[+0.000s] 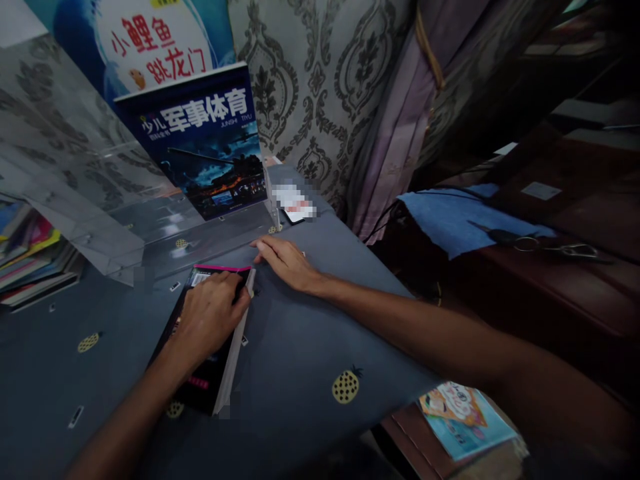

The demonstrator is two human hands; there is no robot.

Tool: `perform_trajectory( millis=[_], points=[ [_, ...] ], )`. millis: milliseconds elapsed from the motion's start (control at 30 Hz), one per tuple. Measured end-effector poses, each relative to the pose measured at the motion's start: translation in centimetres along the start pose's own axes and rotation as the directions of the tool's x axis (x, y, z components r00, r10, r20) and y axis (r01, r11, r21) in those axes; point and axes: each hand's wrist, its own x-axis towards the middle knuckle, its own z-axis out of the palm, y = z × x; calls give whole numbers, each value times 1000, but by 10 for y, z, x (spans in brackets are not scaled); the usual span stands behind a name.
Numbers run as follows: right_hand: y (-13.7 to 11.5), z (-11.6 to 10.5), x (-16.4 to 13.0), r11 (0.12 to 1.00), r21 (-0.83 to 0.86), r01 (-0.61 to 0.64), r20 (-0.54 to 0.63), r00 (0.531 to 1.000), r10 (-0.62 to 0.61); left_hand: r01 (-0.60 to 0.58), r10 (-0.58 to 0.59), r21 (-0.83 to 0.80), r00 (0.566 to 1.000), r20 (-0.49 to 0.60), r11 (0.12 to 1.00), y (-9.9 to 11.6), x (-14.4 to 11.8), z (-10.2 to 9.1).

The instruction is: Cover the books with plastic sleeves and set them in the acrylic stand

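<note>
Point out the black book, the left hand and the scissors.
black book (223, 383), head view, on the page edge near its lower corner.
left hand (210, 317), head view, on the back of the hand.
scissors (575, 251), head view, on a handle loop.

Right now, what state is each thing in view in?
Black book: closed, flat on the grey cloth, left hand pressing on its cover.
Right hand: open, flat on the cloth beside the book's top corner.
Blue book: upright, closed, in a clear stand.
Scissors: lying on the dark desk; open or shut unclear.
Book pile: stacked flat at left.
</note>
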Motion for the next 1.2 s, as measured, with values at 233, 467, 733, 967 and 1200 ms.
perform_trajectory(
  millis=[233,467,733,967,1200],
  points=[
    [-5,1,-5,988,-36,152,9,988,-152,18,-19,41,1000,15,999,5,-2,-2],
    [1,6,-8,955,-141,262,162,957,-239,-116,112,-44,989,-95,992,-12,-7,14],
    [2,8,-9,879,-283,384,235,916,-325,-170,122,-220,968,-218,961,-75,-23,44],
    [-2,9,-12,816,-367,446,289,889,-355,-93,38,-260,977,-208,961,-99,-26,56],
    [-11,10,-18,805,-426,413,332,899,-286,-48,7,-152,966,-259,987,-82,-26,59]
  ],
)
